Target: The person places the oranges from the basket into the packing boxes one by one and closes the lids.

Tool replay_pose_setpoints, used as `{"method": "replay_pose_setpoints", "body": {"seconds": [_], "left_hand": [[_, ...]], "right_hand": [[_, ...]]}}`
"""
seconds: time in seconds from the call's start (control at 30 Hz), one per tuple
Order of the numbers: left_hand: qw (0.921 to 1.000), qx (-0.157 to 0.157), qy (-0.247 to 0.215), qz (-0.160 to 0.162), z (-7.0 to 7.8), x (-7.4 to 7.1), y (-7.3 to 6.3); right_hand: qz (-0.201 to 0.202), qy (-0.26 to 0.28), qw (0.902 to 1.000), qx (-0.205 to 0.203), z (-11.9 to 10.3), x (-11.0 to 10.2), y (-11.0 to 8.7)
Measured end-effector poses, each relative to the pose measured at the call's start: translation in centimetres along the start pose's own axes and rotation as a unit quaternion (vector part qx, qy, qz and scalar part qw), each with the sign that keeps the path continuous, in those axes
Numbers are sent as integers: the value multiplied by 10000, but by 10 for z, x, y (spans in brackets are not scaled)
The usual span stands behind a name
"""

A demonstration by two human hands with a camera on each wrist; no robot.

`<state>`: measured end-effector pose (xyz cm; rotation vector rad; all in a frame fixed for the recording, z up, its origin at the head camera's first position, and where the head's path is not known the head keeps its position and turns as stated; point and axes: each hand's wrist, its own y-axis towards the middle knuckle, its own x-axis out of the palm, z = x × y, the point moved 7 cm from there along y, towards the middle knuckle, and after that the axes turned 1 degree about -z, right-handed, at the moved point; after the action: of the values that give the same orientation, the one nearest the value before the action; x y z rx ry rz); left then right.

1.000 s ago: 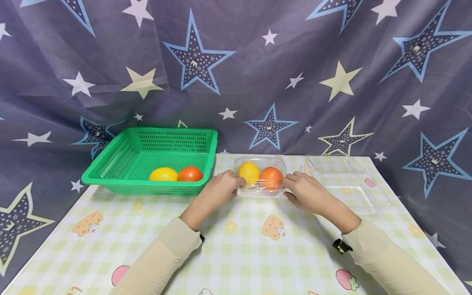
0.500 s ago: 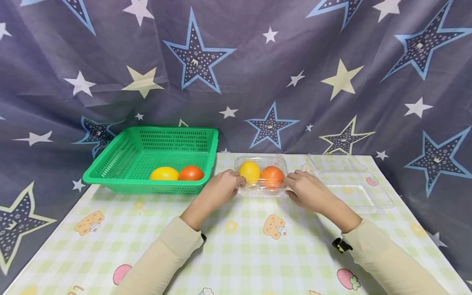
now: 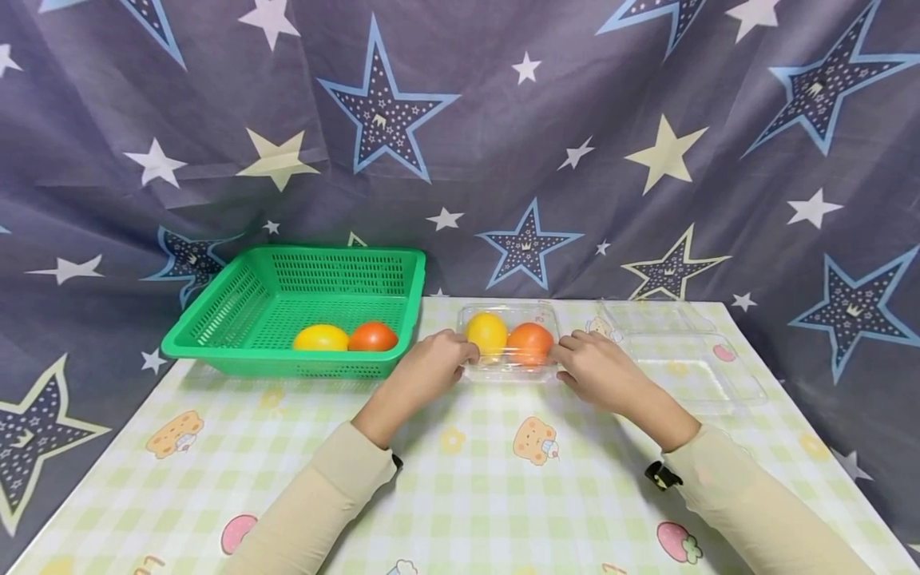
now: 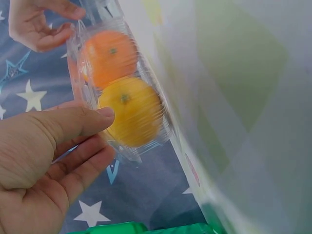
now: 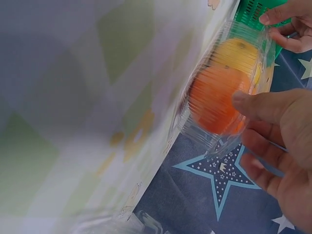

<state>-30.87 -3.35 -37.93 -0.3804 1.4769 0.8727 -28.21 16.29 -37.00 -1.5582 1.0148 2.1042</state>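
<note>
A clear plastic clamshell box (image 3: 506,375) sits on the table with a yellow round fruit (image 3: 485,334) and an orange round fruit (image 3: 530,343) side by side inside it. My left hand (image 3: 434,361) pinches the box's rim at the left end, thumb on one side and fingers on the other. At the opposite end my right hand (image 3: 596,367) pinches the rim the same way. The wrist views show the ribbed plastic wall over both the yellow fruit (image 4: 130,112) and the orange fruit (image 5: 214,97), each thumb (image 5: 263,105) lying along the edge.
A green plastic basket (image 3: 287,363) stands at the left, holding another yellow fruit (image 3: 320,339) and a red-orange fruit (image 3: 372,337). To the right lies a second clear box (image 3: 690,383), opened out flat. A star-patterned curtain (image 3: 460,120) hangs behind the checked tablecloth (image 3: 460,511).
Both hands keep their places at the two ends of the box. Only a very slight shift of the whole head view shows.
</note>
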Motion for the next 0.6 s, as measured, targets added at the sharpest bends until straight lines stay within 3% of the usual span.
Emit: {"method": "replay_pose_setpoints", "body": {"seconds": [0.3, 0.6], "left_hand": [[10000, 11, -39, 49, -1, 0, 1], [9999, 15, -102, 27, -1, 0, 0]], "right_hand": [[468, -604, 9960, -459, -5, -2, 2], [647, -843, 9914, -769, -8, 1, 2]]}}
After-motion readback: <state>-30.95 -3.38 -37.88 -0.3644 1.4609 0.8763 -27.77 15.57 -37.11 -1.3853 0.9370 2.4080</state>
